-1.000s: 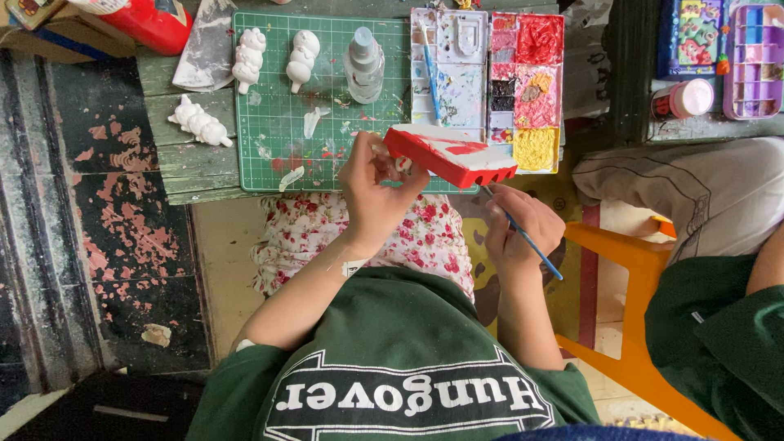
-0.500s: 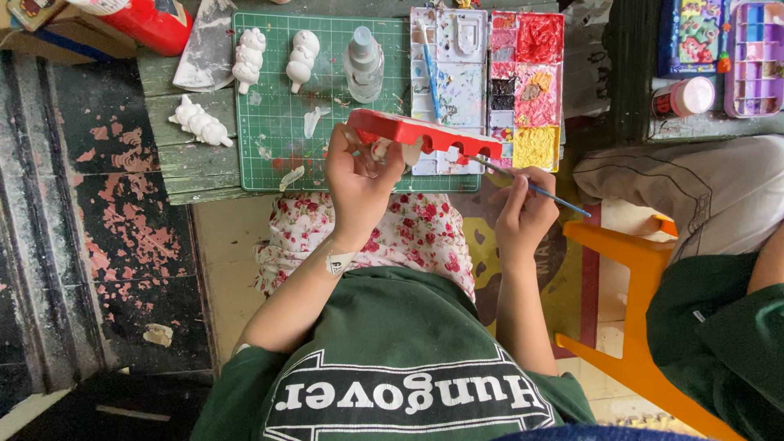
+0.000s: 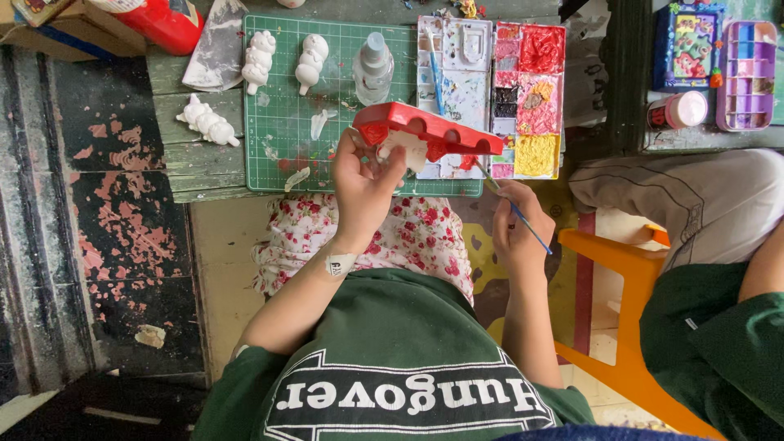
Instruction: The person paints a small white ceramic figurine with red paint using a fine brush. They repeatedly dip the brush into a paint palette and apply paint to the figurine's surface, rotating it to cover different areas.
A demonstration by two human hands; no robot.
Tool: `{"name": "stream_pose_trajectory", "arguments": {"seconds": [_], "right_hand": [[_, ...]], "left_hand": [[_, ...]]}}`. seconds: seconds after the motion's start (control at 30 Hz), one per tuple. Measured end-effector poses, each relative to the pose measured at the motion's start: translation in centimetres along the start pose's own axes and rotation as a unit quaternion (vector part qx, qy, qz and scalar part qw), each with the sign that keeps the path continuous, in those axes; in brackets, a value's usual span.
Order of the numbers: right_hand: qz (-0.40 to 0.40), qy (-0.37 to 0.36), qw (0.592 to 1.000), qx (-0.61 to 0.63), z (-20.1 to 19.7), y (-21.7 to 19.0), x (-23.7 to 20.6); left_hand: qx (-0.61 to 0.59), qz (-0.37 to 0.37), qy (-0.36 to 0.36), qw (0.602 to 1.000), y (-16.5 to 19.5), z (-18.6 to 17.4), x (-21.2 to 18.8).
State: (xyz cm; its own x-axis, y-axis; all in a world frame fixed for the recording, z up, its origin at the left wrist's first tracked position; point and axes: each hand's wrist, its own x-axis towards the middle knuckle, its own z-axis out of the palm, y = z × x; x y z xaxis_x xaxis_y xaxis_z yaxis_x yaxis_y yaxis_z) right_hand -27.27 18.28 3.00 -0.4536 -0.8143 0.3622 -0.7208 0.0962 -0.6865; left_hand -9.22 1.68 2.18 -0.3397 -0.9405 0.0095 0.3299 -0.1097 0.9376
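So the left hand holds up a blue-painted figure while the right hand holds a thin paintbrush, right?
Not quite: the head view shows the figure in the left hand painted red, not blue. The right hand does hold a thin paintbrush.

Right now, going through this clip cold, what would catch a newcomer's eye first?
The bright red painted figure held up in the left hand at centre stands out, with the right hand putting a thin blue brush to its underside. Just behind it lies a paint palette full of reds, pinks and yellow. To the left, three unpainted white figures rest on and beside the green cutting mat.
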Motion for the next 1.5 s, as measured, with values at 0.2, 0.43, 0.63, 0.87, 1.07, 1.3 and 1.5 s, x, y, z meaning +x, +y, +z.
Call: {"name": "stream_pose_trajectory", "arguments": {"seconds": [0.2,0.43,0.63,0.87,1.07,1.3,1.5], "right_hand": [[-0.031,0.095,0.995,-0.016,0.0,0.2,-0.6],[-0.045,0.287,0.902,0.319,3.3,-3.5,-1.4],[-0.075,0.065,0.974,0.202,5.8,-6.5,1.4],[-0.096,0.059,0.986,0.12,5.2,-6.7,2.6],[-0.018,0.078,0.956,0.282,5.2,-5.5,1.8],[-0.04,0.045,0.974,0.218,4.6,-5.9,2.0],[-0.063,0.046,0.982,0.173,4.2,-6.5,2.8]], "left_hand": [[-0.03,-0.027,-0.006,0.999,-0.4,-0.1,-0.2],[-0.056,-0.017,0.009,0.998,-2.0,0.7,-0.6],[-0.061,0.018,0.01,0.998,-3.3,1.4,-1.1],[-0.032,-0.013,0.013,0.999,-2.9,2.5,-1.3],[0.012,-0.018,0.008,1.0,-2.8,3.0,-1.4],[-0.003,-0.016,0.003,1.0,-2.7,3.1,-1.1],[-0.012,-0.032,-0.005,0.999,-2.3,3.3,-1.1]]}}
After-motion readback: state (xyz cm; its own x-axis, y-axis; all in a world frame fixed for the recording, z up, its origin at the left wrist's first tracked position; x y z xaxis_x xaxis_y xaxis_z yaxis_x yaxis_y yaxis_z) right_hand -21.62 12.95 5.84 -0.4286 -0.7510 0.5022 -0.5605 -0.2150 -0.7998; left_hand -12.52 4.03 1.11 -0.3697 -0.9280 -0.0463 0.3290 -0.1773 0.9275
